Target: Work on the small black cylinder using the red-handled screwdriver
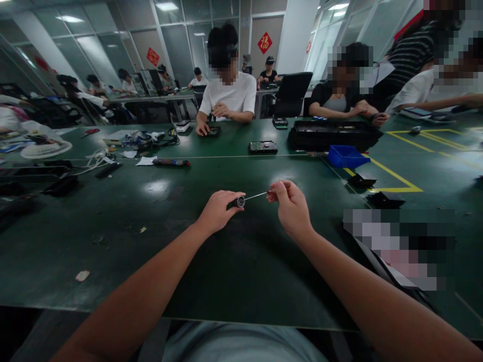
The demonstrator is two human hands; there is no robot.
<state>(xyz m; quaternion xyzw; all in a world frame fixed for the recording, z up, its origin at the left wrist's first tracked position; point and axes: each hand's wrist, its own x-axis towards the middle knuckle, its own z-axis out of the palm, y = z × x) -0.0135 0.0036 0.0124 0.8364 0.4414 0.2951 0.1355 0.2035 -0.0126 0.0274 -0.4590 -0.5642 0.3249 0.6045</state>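
Note:
My left hand (219, 208) is closed round a small dark cylinder (240, 201), whose round end with a pale rim faces me. Between thumb and fingers, my right hand (290, 203) grips a screwdriver (256, 195) by its reddish handle. Its thin metal shaft points left, and the tip meets or nearly meets the cylinder's rim; I cannot tell whether it is inside. Both hands are above the green table (226, 271). Most of the cylinder is hidden by my left fingers.
Ahead lie a hard drive (263, 147), a blue bin (347, 156) and a long black housing (335, 134). A dark tool with a red end (171, 162) and tangled cables (145, 140) are at left. A co-worker (228, 93) sits opposite. Black parts (385, 200) are at right.

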